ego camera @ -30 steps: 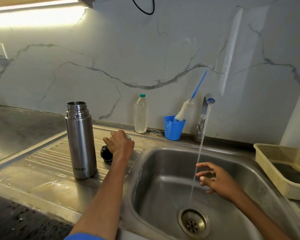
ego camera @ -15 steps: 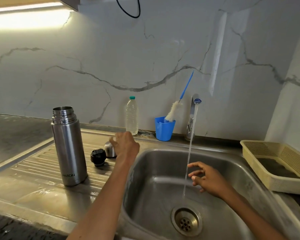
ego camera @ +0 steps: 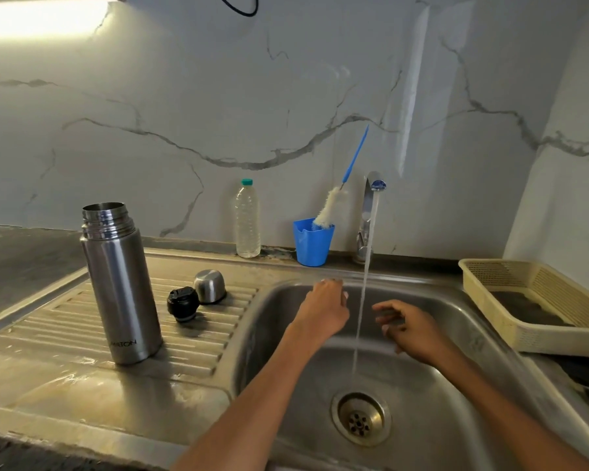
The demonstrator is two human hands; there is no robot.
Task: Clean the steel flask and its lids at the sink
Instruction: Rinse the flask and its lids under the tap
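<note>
The open steel flask (ego camera: 121, 283) stands upright on the ribbed drainboard (ego camera: 65, 321), left of the basin. Behind it to the right lie its black inner lid (ego camera: 183, 303) and the steel cap (ego camera: 210, 286), side by side. Both of my hands hang over the sink basin (ego camera: 456, 317), one on each side of the running stream from the tap (ego camera: 368, 215). My left hand (ego camera: 325, 307) holds nothing, its fingers loosely curled just left of the water. My right hand (ego camera: 408, 329) is empty too, fingers spread and relaxed on the right of the stream.
A blue cup (ego camera: 313, 242) with a bottle brush (ego camera: 334, 207) stands by the tap. A clear plastic bottle (ego camera: 247, 219) sits against the wall. A cream basket (ego camera: 538, 304) lies right of the sink. The drain (ego camera: 360, 418) is near the front.
My left hand has let go of the steel cap on the drainboard and moved right, over the basin beside the water. My right hand has stayed by the stream.
</note>
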